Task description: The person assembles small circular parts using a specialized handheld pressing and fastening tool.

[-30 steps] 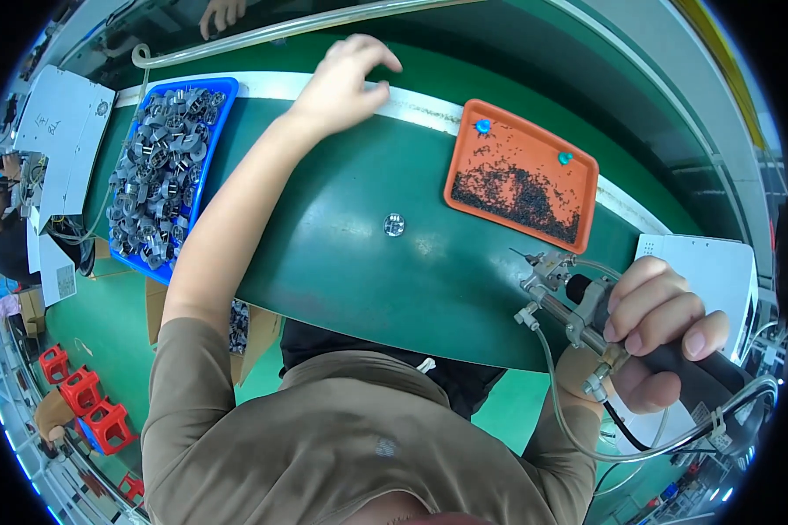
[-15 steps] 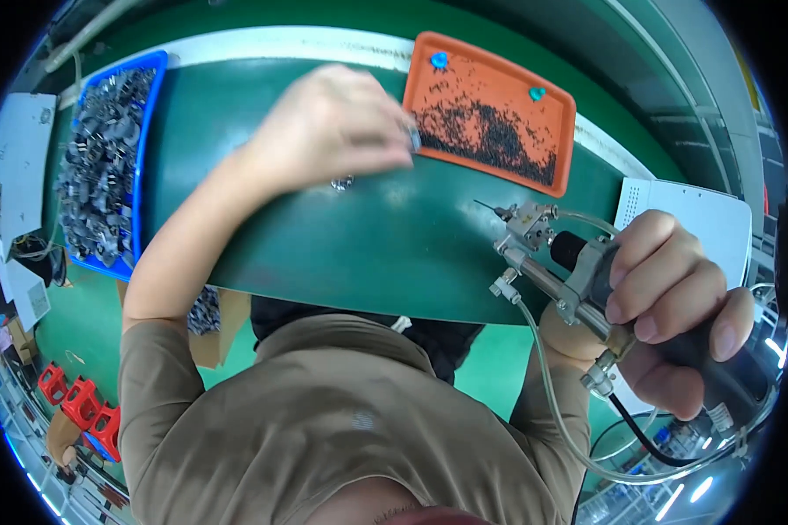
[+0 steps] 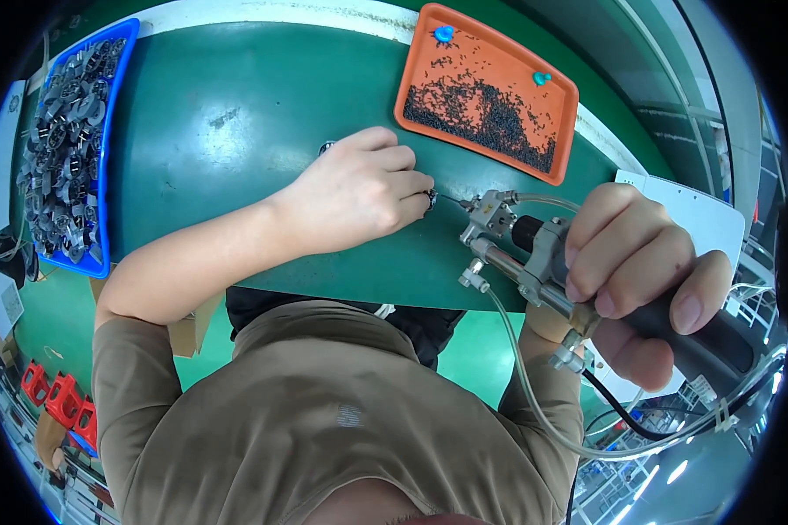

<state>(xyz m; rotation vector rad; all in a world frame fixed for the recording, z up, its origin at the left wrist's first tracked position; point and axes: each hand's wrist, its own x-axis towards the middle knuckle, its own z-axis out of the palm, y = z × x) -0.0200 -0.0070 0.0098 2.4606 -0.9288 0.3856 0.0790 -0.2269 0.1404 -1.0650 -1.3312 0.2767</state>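
My left hand [image 3: 359, 185] is closed, its thumb and fingertips pinching a small dark round part [image 3: 431, 199] with shiny edges, mostly hidden by the fingers. In my right hand [image 3: 643, 262] is a dispensing gun [image 3: 534, 273] with a dark handle, a metal valve body and hoses. Its thin needle [image 3: 448, 199] points left and its tip is at or very close to the part; I cannot tell whether they touch. Another small shiny round part [image 3: 327, 147] lies on the green worktable [image 3: 228, 166], partly hidden behind my left hand.
At the left stands a blue tray [image 3: 105, 166] heaped with grey and black parts [image 3: 66, 153]. An orange tray [image 3: 474, 58] at the far right holds many tiny black pieces [image 3: 499, 118] and two blue-green knobs. A clear hose [image 3: 534, 394] loops below the gun.
My left hand has come down and right from near the orange tray's edge, holding the part at the needle. The gun has shifted slightly left. The whole view has moved a little.
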